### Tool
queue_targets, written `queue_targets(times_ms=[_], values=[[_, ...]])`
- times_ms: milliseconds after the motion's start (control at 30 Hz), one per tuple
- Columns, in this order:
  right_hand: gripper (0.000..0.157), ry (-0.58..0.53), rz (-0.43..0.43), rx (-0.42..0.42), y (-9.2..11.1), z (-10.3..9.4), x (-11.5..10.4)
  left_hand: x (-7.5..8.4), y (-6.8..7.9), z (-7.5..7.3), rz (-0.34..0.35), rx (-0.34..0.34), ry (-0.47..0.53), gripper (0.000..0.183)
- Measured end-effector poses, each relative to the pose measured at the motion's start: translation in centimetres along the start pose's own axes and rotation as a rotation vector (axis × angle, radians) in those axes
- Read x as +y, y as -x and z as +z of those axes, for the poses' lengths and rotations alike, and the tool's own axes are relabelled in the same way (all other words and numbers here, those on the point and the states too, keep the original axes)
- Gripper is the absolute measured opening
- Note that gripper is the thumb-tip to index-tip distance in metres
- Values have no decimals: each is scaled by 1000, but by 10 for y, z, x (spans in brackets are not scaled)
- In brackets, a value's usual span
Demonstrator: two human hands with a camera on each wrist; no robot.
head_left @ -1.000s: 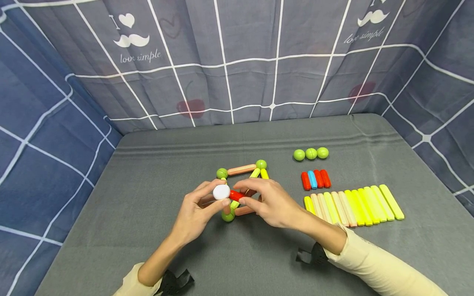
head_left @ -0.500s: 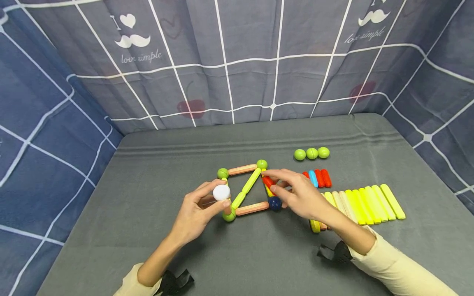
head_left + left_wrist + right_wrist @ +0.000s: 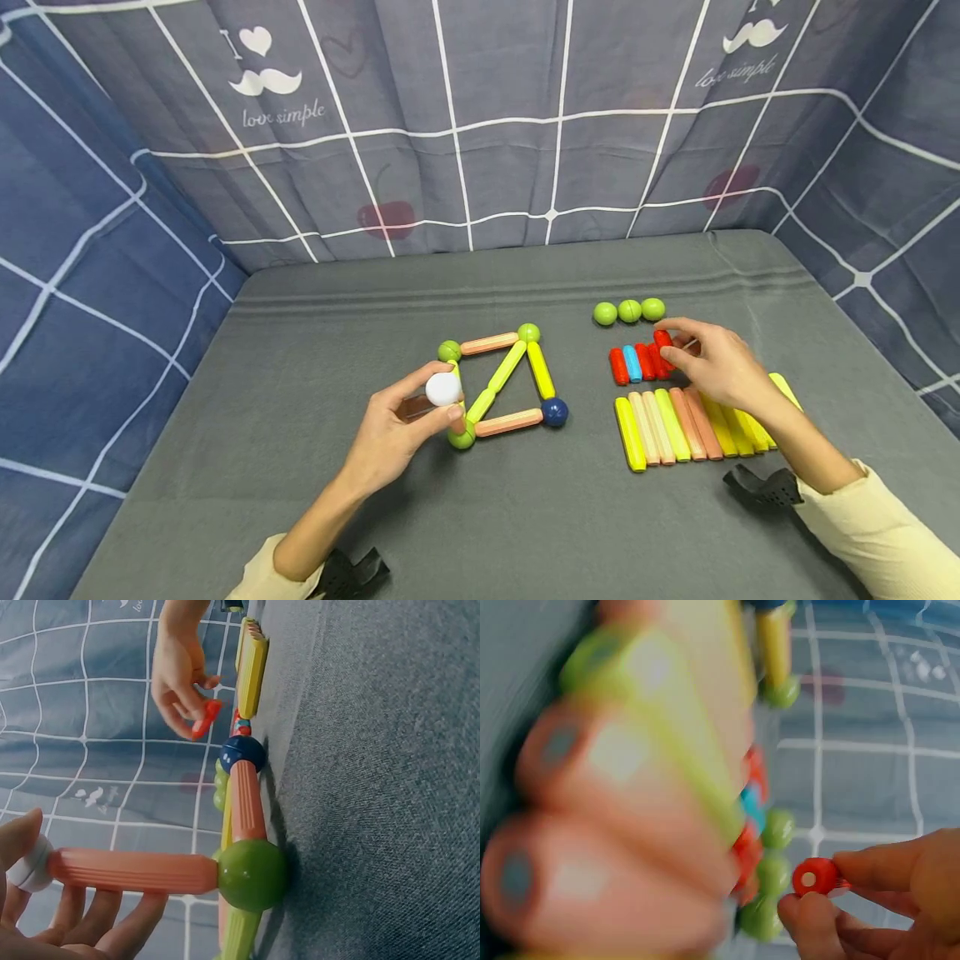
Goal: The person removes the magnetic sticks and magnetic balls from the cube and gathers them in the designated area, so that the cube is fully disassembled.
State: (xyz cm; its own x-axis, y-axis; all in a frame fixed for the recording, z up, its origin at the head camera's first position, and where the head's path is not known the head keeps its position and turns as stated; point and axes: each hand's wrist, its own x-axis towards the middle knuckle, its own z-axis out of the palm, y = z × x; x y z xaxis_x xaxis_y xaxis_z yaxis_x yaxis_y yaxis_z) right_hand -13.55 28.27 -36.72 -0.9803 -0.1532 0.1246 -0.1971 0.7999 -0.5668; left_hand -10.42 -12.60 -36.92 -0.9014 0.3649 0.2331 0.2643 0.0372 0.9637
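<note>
My left hand (image 3: 390,437) pinches a white ball (image 3: 443,389) between thumb and finger. The ball caps an upright orange magnetic rod (image 3: 135,871), whose lower end meets a green ball (image 3: 253,875) at the near left corner of a flat four-sided frame. A dark blue ball (image 3: 555,412) forms the near right corner. One side is a yellow rod (image 3: 542,372), and a lime diagonal (image 3: 498,382) crosses the frame. Off to the right, my right hand (image 3: 716,367) pinches a short red magnetic rod (image 3: 815,877) at the right end of a row of short rods.
That row holds red rods and one blue rod (image 3: 633,364). Three loose green balls (image 3: 629,311) lie behind it. Nearer me, long yellow, lime and orange rods (image 3: 632,435) lie side by side, partly under my right forearm. A checked curtain (image 3: 502,175) hangs behind the table.
My right hand has carried the short red rod away from the white ball, rightward past the blue ball to the short rods. My left hand has stayed nearly still on the white ball.
</note>
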Motion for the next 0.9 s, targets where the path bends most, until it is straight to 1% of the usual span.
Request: queue_targets(times_ms=[67, 200, 300, 400, 500, 600, 733, 833, 900], values=[[30, 43, 18, -25, -2, 0, 8, 0, 0, -1, -6, -5, 11, 42], [32, 107, 36, -70, -5, 1, 18, -1, 0, -1, 9, -7, -16, 42], [34, 120, 41, -113, -9, 2, 22, -2, -1, 0, 27, 3, -47, 42], [35, 118, 50, -153, -12, 1, 24, -2, -1, 1, 35, 5, -44, 44], [35, 117, 54, -177, -14, 0, 27, -4, 0, 1, 45, 8, -34, 49], [36, 118, 49, -189, -16, 0, 29, -4, -1, 1, 53, 32, -66, 54], [38, 122, 50, -200, -15, -1, 30, -4, -1, 1, 19, 63, -97, 58], [38, 124, 56, -188, -14, -2, 29, -4, 0, 2, -22, 74, -86, 51], [39, 121, 58, -164, -13, -3, 26, -5, 0, 1, -42, 82, -89, 43]])
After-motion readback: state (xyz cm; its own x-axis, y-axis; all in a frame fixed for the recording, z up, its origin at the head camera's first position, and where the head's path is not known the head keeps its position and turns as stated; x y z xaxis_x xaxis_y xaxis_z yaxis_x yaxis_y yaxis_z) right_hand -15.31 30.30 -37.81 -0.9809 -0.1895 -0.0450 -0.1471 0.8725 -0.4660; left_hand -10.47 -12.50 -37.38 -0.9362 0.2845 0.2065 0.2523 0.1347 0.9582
